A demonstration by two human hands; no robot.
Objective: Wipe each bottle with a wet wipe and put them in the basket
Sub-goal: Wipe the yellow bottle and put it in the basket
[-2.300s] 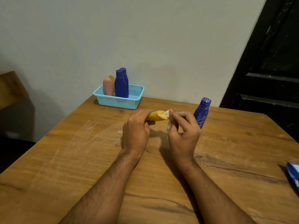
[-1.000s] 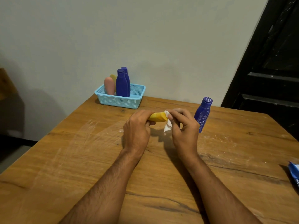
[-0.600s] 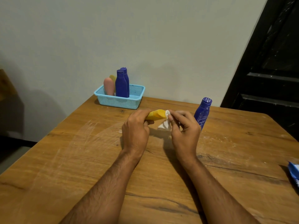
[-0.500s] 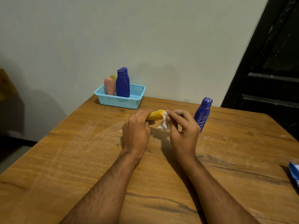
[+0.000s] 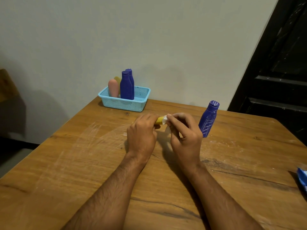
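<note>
My left hand (image 5: 141, 136) grips a small yellow bottle (image 5: 159, 120), mostly hidden in the fist, held level above the table. My right hand (image 5: 185, 135) pinches a white wet wipe (image 5: 165, 120) against the bottle's exposed end. A blue bottle (image 5: 208, 119) stands just right of my right hand, apart from it. The light blue basket (image 5: 124, 102) sits at the table's far edge by the wall. In it stand two blue bottles (image 5: 126, 86), a pink bottle (image 5: 113, 87) and a yellow one (image 5: 118, 80) behind.
The wooden table (image 5: 83, 163) shows pale smear marks at left centre. A blue wipes packet (image 5: 302, 180) lies at the right edge. A dark door (image 5: 280, 63) stands behind the table on the right. A wall runs close behind the basket.
My right hand has slid the wipe leftward along the yellow bottle, so less yellow shows. The left hand holds steady. The basket and standing blue bottle have not moved.
</note>
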